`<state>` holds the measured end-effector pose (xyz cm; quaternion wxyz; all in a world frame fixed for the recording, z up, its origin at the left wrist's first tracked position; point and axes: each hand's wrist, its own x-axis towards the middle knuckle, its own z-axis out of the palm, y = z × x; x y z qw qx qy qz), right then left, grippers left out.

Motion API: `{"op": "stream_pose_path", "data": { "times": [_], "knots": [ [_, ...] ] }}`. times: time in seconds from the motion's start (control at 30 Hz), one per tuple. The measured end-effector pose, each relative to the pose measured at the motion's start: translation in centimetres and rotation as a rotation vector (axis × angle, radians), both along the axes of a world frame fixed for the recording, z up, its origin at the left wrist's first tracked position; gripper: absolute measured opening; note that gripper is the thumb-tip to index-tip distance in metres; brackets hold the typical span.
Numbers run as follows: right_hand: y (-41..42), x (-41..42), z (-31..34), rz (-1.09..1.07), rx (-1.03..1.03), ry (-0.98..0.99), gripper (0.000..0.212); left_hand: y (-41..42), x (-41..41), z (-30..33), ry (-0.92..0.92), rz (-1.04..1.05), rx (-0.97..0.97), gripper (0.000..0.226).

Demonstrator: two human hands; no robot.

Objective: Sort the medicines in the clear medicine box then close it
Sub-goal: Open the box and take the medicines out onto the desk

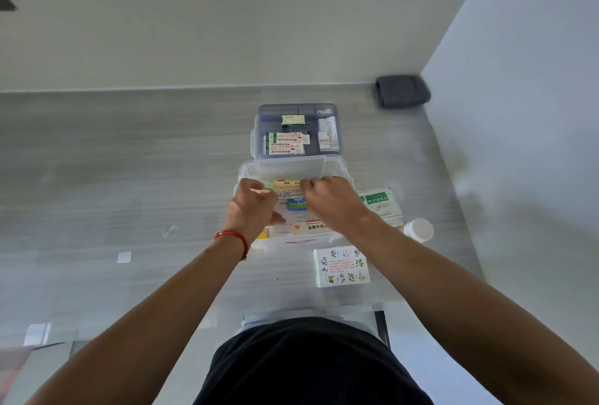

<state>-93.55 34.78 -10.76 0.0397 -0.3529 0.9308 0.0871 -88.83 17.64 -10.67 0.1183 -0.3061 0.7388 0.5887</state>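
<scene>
The clear medicine box (343, 171) stands open on the grey table, holding several medicine packs, among them a yellow box (287, 185) and a blue-green pack (297, 204). Both my hands are inside it. My left hand (251, 207) is closed around a small white bottle with a green band (266, 187). My right hand (330, 200) is curled over the packs with fingertips at the yellow box; whether it grips anything is hidden. Behind the box lies a greyish compartment tray (259, 119) with red-and-green plaster boxes (284, 144) and small sachets (327, 132).
Right of the box lie a green-and-white sachet pack (381, 205), a white bottle (418, 229) on its side, and a white box with plant drawings (342, 267). A dark grey cloth (402, 91) sits in the far right corner by the walls.
</scene>
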Motion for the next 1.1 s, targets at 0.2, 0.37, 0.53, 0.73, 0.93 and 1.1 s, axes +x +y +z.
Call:
{"op": "stream_pose_path", "data": {
  "times": [0.2,0.37,0.53,0.73,0.93,1.1],
  "knots": [
    [3.6,0.8,2.4,0.113,-0.378,0.151,0.037,0.4,-0.9,2.6,-0.013,0.13,0.67,0.027],
    [7.1,0.5,5.3,-0.207,-0.799,-0.058,0.045,1.5,-2.3,5.0,0.102,0.03,0.733,0.036],
    [10.3,0.3,6.5,-0.685,-1.124,-0.356,0.052,3.9,-4.0,6.9,0.148,-0.188,0.597,0.038],
    [13.6,0.5,4.8,-0.937,-1.211,-0.311,0.062,7.3,-4.8,6.7,0.121,-0.326,0.538,0.044],
    [18.8,0.3,1.7,-1.287,-1.544,-0.41,0.048,10.4,-4.7,5.5,0.05,-0.323,0.312,0.043],
    [21.8,-0.1,-3.3,-1.643,-1.54,-0.26,0.041,9.6,-3.6,3.7,0.016,-0.225,0.161,0.035]
  ]
}}
